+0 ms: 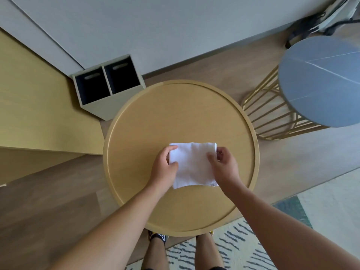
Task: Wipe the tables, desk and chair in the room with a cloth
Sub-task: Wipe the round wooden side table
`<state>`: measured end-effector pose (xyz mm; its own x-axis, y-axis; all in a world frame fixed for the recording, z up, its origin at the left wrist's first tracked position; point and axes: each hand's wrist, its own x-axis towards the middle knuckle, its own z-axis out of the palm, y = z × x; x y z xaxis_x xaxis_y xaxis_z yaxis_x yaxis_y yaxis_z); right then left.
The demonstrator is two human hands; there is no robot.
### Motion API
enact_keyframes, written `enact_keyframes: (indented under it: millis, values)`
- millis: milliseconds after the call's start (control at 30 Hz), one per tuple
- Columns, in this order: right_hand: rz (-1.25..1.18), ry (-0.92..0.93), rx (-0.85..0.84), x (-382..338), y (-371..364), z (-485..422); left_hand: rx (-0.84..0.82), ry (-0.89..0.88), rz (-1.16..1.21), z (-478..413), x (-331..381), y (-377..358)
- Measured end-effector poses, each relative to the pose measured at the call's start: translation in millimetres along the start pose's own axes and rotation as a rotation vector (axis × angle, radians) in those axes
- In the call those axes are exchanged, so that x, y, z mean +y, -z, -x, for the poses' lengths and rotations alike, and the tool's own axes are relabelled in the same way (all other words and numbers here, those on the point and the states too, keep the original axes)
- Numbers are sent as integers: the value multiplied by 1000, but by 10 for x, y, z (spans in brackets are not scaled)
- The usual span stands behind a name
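Observation:
A folded white cloth (192,164) is held just over the round wooden table (155,117) with a raised rim, below its middle. My left hand (164,166) grips the cloth's left edge, thumb on top and fingers curled round it. My right hand (224,164) pinches the cloth's right edge near the upper corner. Whether the cloth touches the tabletop I cannot tell. A second round table (321,82) with a blue-grey top and gold wire frame stands at the right. A yellow wooden desk (33,106) fills the left side.
A pale box with two dark compartments (108,84) sits on the floor between desk and round table, by the wall. Black cables (303,28) lie at the top right. A patterned rug (243,248) covers the floor at the bottom right, under my feet.

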<state>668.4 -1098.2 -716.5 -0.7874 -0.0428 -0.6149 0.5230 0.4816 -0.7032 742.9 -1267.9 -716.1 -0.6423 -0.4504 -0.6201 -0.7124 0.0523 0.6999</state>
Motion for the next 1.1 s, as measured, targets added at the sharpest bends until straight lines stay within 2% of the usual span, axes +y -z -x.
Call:
enact_keyframes:
  millis: [100,200,267,333,400,467,533,667,767,967,1100]
  values:
    - [29,74,26,-33,-66,-104,50,-51,-40,-139,-33,-16]
    - [464,375,174,56,-91,-241,120,-130,-75,-234,-88,-17]
    - [666,610,252,109,-134,-301,163,-178,-91,-262,-148,-15]
    - [762,810,195,136,-262,-301,184,-212,-88,-278,-221,-9]
    - [850,893,46,200,-448,-323,198,-236,-86,-305,-304,6]
    - [1005,882,-102,270,-574,-349,224,-276,-134,-311,-377,42]
    - [1146,904,-166,326,-631,-407,254,-374,-205,-309,-451,106]
    - [1258,936,-160,358,-685,-522,408,-540,-380,-377,-566,437]
    - [1276,843,-129,379,-705,-573,463,-510,-594,-507,-703,764]
    - [1301,826,-127,378,-712,-568,308,-469,-1032,-668,-876,1076]
    - [1304,802,-116,318,-764,-613,141,-324,-1181,-755,-844,1049]
